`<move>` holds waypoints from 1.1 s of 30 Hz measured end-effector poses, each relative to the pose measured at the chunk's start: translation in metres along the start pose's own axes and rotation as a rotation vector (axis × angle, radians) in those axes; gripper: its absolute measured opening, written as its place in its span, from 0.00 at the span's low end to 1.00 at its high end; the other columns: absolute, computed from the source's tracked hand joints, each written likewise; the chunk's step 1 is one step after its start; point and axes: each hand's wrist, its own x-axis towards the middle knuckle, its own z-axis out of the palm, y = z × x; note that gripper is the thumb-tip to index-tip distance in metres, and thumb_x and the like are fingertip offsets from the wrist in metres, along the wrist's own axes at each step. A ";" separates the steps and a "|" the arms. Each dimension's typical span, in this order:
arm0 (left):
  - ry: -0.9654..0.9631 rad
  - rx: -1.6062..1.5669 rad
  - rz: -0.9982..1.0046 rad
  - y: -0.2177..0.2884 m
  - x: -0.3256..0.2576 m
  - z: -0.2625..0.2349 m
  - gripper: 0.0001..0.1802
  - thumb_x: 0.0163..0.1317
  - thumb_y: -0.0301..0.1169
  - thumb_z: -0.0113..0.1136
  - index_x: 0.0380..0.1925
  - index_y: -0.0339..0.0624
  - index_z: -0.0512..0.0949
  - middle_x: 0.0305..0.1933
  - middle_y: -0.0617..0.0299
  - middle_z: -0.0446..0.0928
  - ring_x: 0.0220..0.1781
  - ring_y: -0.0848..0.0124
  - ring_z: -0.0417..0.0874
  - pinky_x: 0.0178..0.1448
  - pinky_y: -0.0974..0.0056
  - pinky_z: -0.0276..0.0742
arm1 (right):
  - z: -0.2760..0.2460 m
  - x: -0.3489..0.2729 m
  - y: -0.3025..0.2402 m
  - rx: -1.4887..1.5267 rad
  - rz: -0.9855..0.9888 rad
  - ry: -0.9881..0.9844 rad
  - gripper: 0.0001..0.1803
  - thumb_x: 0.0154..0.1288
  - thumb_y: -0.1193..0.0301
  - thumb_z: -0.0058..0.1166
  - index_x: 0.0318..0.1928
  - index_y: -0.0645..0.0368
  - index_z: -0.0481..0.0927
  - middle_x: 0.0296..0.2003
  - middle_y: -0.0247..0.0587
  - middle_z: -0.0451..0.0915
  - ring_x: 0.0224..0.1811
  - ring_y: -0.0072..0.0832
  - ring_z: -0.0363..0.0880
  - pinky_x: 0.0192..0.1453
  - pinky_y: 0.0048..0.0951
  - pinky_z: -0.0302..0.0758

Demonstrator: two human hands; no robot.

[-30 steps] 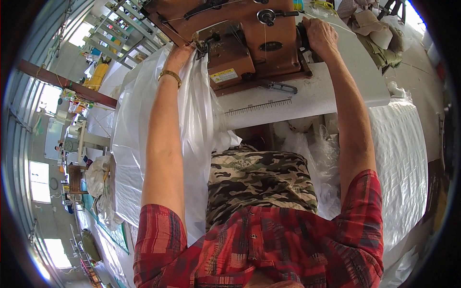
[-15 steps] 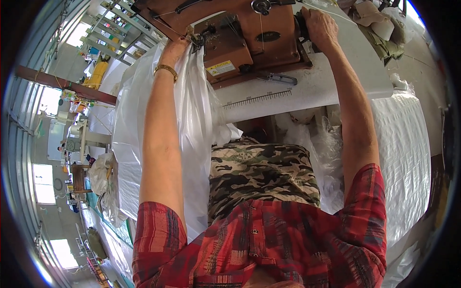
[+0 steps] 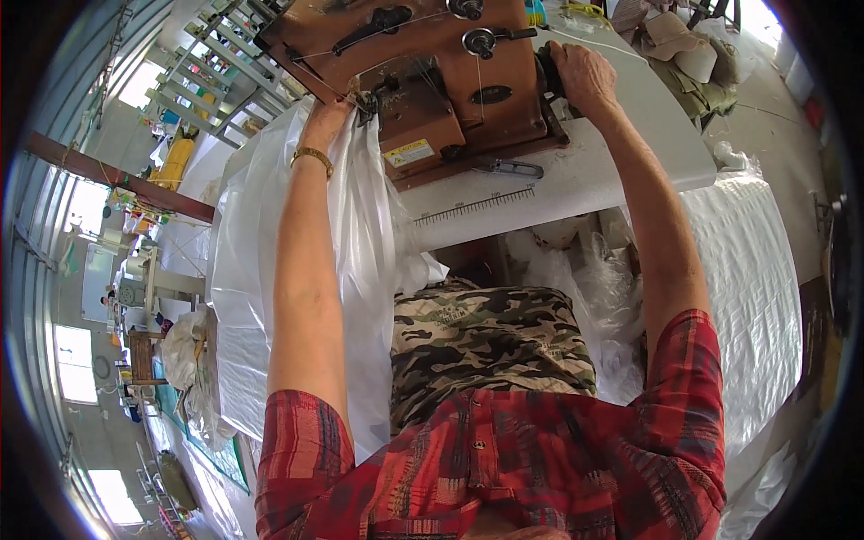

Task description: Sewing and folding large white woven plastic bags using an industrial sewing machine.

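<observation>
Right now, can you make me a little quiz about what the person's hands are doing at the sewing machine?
1. True or false: the left hand is pressed on the white plastic sheet beside the brown sewing machine.
2. Where is the right hand?
A. on the right end of the machine
B. on the lap
C. holding the scissors
3. Fill in: the small tool lying on the white table sits just in front of the ____.

Key:
1. True
2. A
3. machine
</observation>
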 end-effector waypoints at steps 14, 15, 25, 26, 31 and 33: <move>0.100 -0.273 -0.125 0.019 -0.008 0.005 0.18 0.64 0.39 0.51 0.43 0.37 0.79 0.43 0.48 0.82 0.46 0.51 0.80 0.53 0.58 0.73 | 0.001 0.023 -0.006 0.007 0.157 -0.079 0.26 0.71 0.50 0.40 0.39 0.58 0.83 0.38 0.57 0.82 0.44 0.55 0.80 0.48 0.51 0.75; 0.103 -0.221 -0.069 0.022 -0.007 0.006 0.18 0.63 0.38 0.50 0.43 0.36 0.79 0.44 0.48 0.82 0.46 0.51 0.79 0.53 0.58 0.73 | 0.004 0.036 0.000 -0.010 0.133 -0.154 0.25 0.69 0.49 0.42 0.41 0.57 0.83 0.41 0.56 0.82 0.47 0.55 0.79 0.49 0.50 0.75; -0.042 -0.120 -0.221 -0.020 0.002 0.011 0.18 0.59 0.36 0.54 0.45 0.36 0.78 0.52 0.45 0.78 0.53 0.51 0.79 0.56 0.59 0.73 | 0.004 0.014 -0.021 0.097 0.197 -0.052 0.25 0.69 0.51 0.42 0.40 0.59 0.83 0.39 0.58 0.82 0.46 0.56 0.79 0.50 0.52 0.74; -0.042 -0.133 -0.212 -0.009 0.004 0.012 0.18 0.59 0.36 0.54 0.45 0.36 0.78 0.52 0.45 0.78 0.53 0.51 0.79 0.56 0.59 0.73 | 0.005 0.005 -0.016 0.155 0.208 0.024 0.25 0.70 0.52 0.40 0.40 0.60 0.82 0.37 0.60 0.82 0.44 0.56 0.80 0.49 0.53 0.74; 0.072 0.025 0.084 -0.005 0.001 0.011 0.18 0.59 0.37 0.54 0.45 0.37 0.78 0.52 0.44 0.78 0.52 0.52 0.79 0.54 0.57 0.74 | 0.005 0.002 -0.006 0.180 0.155 0.066 0.26 0.69 0.50 0.41 0.38 0.61 0.83 0.37 0.61 0.81 0.43 0.57 0.80 0.48 0.53 0.74; 0.000 0.087 0.040 -0.010 0.004 0.006 0.18 0.60 0.37 0.53 0.45 0.37 0.78 0.52 0.44 0.78 0.52 0.52 0.79 0.54 0.56 0.74 | 0.003 0.018 -0.010 0.103 0.171 -0.012 0.27 0.69 0.49 0.43 0.38 0.60 0.83 0.38 0.61 0.81 0.43 0.57 0.80 0.46 0.53 0.74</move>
